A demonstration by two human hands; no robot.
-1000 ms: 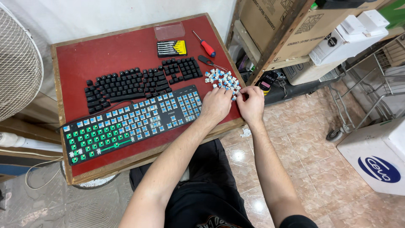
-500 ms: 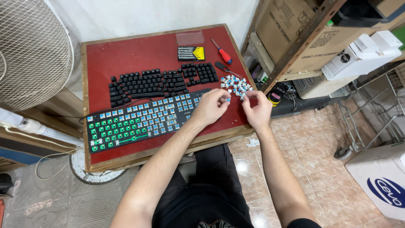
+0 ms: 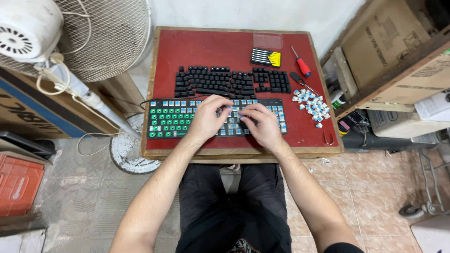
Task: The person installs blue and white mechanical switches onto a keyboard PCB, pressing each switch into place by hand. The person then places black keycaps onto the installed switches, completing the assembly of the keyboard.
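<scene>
**Keyboard without keycaps under both hands**

Head view: The keyboard, stripped of its keycaps so that the blue switches show, lies along the near edge of the red surface, with its left part glowing green. The left hand rests on the middle of the keyboard, palm down, fingers bent and touching the switches; it grasps nothing that I can see. The right hand lies just beside it, to the right, also palm down on the switches, with the fingertips pointing toward the left hand. Whether a small part is pinched between the fingers of either hand, I cannot tell.

Just behind the keyboard the black keycaps are laid out in rows, in the shape of a full board. To the right of the keyboard there is a small heap of loose blue and white switches, near the right hand but apart from it. Black tweezers lie between this heap and the keycaps. Farther back are a black and yellow screwdriver bit set and a red-handled screwdriver. A small metal puller lies at the near right corner. A white fan stands to the left of the surface, and cardboard boxes are on the right.
</scene>
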